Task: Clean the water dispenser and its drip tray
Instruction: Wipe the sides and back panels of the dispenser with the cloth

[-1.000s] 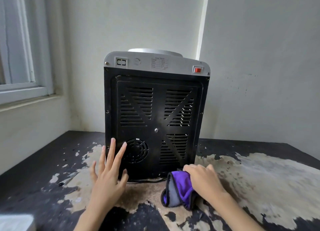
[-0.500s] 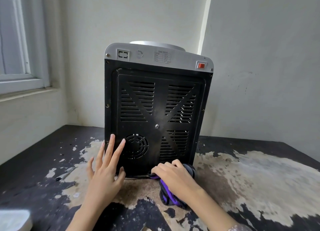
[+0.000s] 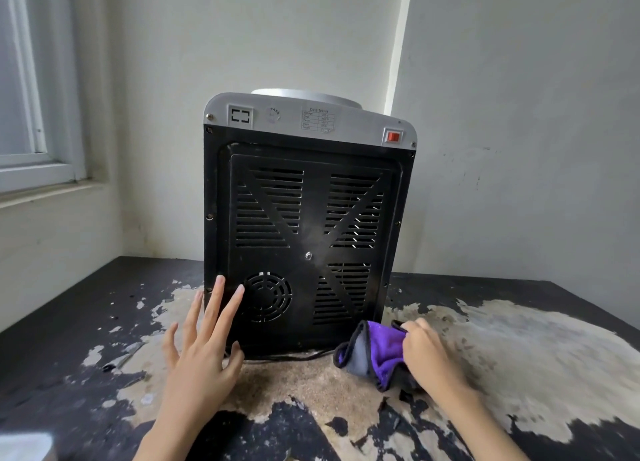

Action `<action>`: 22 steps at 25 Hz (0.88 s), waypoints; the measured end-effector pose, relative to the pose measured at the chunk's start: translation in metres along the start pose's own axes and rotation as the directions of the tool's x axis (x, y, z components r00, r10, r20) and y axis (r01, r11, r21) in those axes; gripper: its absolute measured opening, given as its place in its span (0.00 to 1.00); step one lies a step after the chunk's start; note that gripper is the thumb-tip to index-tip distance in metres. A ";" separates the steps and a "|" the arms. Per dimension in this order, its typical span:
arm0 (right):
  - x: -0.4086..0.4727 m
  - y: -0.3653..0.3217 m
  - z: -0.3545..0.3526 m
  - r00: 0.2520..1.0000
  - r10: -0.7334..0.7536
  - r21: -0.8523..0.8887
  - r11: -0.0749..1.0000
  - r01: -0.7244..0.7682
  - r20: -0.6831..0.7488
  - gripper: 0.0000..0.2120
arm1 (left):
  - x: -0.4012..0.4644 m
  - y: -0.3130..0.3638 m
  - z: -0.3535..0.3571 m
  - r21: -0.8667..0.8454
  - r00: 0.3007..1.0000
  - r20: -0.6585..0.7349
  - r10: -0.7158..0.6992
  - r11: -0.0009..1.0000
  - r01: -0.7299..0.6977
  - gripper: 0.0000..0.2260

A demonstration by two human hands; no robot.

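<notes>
A person's right hand [image 3: 427,351] curls around a bunched purple-and-grey microfibre cloth [image 3: 375,353], gripping it on the tabletop just beside the lower right corner of a black-and-silver tabletop water dispenser [image 3: 308,218], while the left hand [image 3: 202,353], fingers spread and straight, lies against the lower left of the dispenser's black vented rear panel [image 3: 304,249], seemingly bracing it; the dispenser stands upright on a peeling black-coated wooden table [image 3: 502,350], its back turned to the camera, so the drip tray on the far side is out of sight; the step in hand looks to be wiping the base of the rear panel, and it goes best with the left palm holding the unit steady, the cloth drawn flat along the slats rather than in a wad, and light pressure so fibres do not snag in the round fan grille [image 3: 266,298] or the louvres; a thin black power cord [image 3: 287,356] runs out under the bottom edge between the two hands and could catch the cloth; a red rocker switch [image 3: 393,137] sits at the upper right of the silver top band and is best left dry; loose flakes of table coating lie around the base and may cling to the cloth; a white-framed window [image 3: 38,114] fills the left wall
</notes>
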State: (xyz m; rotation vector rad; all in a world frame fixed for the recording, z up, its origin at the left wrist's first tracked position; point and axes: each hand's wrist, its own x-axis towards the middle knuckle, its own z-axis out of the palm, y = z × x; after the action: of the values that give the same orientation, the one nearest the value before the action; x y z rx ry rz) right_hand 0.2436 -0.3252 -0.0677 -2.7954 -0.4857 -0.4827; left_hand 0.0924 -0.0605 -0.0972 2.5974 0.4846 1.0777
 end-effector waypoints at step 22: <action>0.032 -0.023 -0.021 0.820 -0.114 0.417 0.817 0.399 -0.562 0.13 | 0.000 -0.002 0.002 0.015 1.000 -0.014 0.014 1.000 -0.014 0.33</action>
State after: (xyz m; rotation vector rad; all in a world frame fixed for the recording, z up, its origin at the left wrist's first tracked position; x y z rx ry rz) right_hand 0.2577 -0.3015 -0.0320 -1.9696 -0.7535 -0.9653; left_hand 0.0935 -0.0590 -0.0991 2.6113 0.4802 1.1010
